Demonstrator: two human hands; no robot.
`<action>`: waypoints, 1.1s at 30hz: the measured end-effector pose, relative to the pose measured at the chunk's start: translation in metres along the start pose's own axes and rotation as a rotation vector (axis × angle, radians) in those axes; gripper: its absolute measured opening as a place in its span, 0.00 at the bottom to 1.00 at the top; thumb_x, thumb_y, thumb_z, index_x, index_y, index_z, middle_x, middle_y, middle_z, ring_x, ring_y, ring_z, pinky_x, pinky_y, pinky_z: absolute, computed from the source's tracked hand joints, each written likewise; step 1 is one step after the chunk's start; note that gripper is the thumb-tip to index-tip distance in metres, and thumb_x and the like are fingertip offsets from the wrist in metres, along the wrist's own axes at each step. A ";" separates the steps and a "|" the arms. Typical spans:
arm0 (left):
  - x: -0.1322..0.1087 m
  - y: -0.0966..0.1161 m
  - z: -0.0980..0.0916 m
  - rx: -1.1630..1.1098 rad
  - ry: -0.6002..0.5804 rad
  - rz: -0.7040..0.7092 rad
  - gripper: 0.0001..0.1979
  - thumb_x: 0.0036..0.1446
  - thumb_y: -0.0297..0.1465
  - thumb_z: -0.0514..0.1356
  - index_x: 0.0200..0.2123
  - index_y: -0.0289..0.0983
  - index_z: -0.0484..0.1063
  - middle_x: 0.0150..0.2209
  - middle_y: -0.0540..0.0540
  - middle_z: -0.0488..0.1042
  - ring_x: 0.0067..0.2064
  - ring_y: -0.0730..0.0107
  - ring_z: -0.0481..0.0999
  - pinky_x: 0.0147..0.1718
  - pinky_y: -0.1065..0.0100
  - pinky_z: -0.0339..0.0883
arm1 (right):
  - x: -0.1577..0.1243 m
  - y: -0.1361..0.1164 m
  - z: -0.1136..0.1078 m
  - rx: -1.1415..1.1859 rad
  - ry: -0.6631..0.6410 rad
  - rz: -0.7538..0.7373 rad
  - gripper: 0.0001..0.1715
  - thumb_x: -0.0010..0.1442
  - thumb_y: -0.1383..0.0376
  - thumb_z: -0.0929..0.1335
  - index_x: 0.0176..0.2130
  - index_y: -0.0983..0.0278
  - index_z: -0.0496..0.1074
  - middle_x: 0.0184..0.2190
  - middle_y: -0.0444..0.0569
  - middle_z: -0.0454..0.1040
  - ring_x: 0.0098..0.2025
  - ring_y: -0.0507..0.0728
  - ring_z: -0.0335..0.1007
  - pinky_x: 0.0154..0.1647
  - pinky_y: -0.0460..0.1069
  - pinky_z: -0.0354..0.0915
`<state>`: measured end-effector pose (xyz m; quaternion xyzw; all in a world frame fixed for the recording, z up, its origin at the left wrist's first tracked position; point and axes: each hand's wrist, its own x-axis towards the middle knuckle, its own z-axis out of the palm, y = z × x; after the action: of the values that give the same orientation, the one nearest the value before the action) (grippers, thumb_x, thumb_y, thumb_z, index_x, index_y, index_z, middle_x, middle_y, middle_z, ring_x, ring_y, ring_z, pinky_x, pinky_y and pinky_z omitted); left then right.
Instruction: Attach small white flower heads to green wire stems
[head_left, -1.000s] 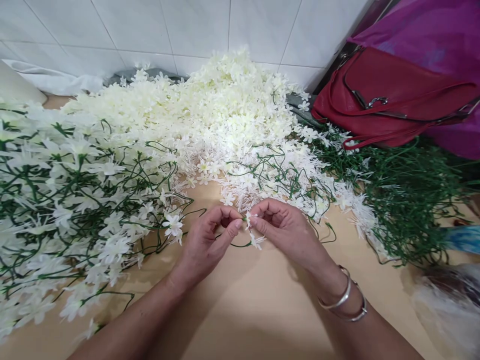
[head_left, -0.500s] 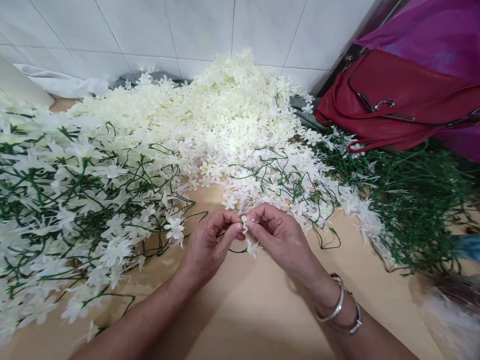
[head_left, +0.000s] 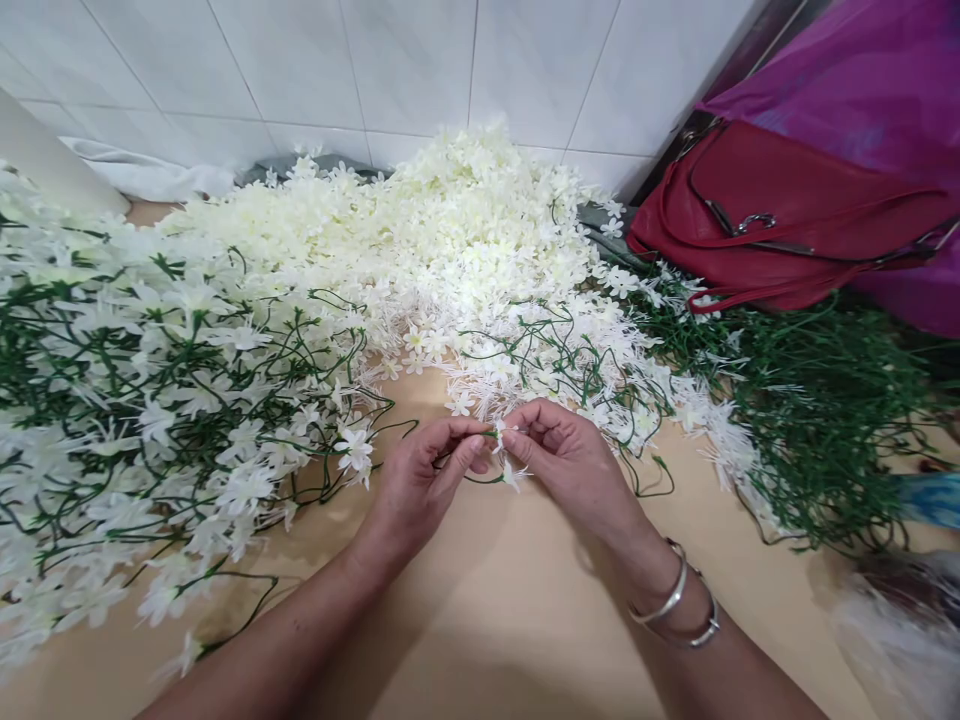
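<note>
My left hand (head_left: 427, 475) pinches a thin green plastic stem (head_left: 487, 433) between thumb and forefinger. At the stem's end, a small white artificial flower (head_left: 501, 437) sits between my two hands. My right hand (head_left: 562, 455) is closed, its thumb and forefinger pinching the far side of that flower, where thin white stamen threads show. Just below hangs a second white flower (head_left: 514, 476) on a curved green stem, which runs back to my left hand. The other fingers of both hands are curled and partly hidden.
Finished-looking flower stems (head_left: 172, 400) pile up at left. Loose white petals (head_left: 480, 220) are heaped against the tiled wall, with white stamens (head_left: 487, 385) in front. Bare green stems (head_left: 825, 420) lie at right under a red handbag (head_left: 795, 215). A clear plastic bag (head_left: 900, 630) sits lower right.
The flower between my fingers has moved slightly away from my left fingertips, so a short green length of stem now shows. The view has shifted a little.
</note>
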<state>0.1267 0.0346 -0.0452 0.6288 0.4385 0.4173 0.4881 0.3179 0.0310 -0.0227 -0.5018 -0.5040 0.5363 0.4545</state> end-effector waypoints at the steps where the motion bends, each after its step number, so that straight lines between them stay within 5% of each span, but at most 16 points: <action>1: 0.000 0.001 0.000 0.025 0.005 0.017 0.08 0.69 0.35 0.62 0.46 0.38 0.78 0.31 0.49 0.82 0.32 0.70 0.82 0.36 0.69 0.74 | 0.000 -0.001 0.000 0.003 -0.004 0.005 0.15 0.59 0.54 0.77 0.34 0.62 0.76 0.26 0.42 0.72 0.28 0.52 0.65 0.30 0.48 0.62; 8: -0.001 0.008 -0.004 0.105 -0.044 0.047 0.08 0.70 0.33 0.61 0.36 0.37 0.75 0.28 0.51 0.79 0.30 0.73 0.78 0.32 0.71 0.69 | -0.001 0.002 0.001 0.038 -0.029 0.008 0.13 0.58 0.56 0.78 0.34 0.62 0.78 0.29 0.44 0.76 0.31 0.53 0.70 0.34 0.48 0.66; 25: 0.001 0.002 -0.005 0.075 -0.074 0.065 0.07 0.70 0.31 0.61 0.37 0.38 0.74 0.28 0.52 0.78 0.30 0.74 0.77 0.34 0.71 0.66 | -0.005 0.003 0.008 -0.020 -0.019 0.027 0.09 0.61 0.61 0.77 0.33 0.62 0.78 0.29 0.45 0.78 0.32 0.53 0.72 0.35 0.48 0.68; 33: -0.001 0.004 -0.006 -0.145 -0.055 -0.035 0.09 0.72 0.35 0.59 0.40 0.37 0.73 0.31 0.50 0.78 0.35 0.72 0.78 0.39 0.69 0.71 | -0.004 0.005 0.000 0.086 -0.015 0.001 0.13 0.59 0.60 0.79 0.42 0.60 0.78 0.32 0.43 0.78 0.34 0.52 0.72 0.36 0.47 0.68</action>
<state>0.1211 0.0348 -0.0399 0.5952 0.4044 0.4221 0.5514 0.3181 0.0270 -0.0277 -0.4779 -0.4836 0.5616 0.4716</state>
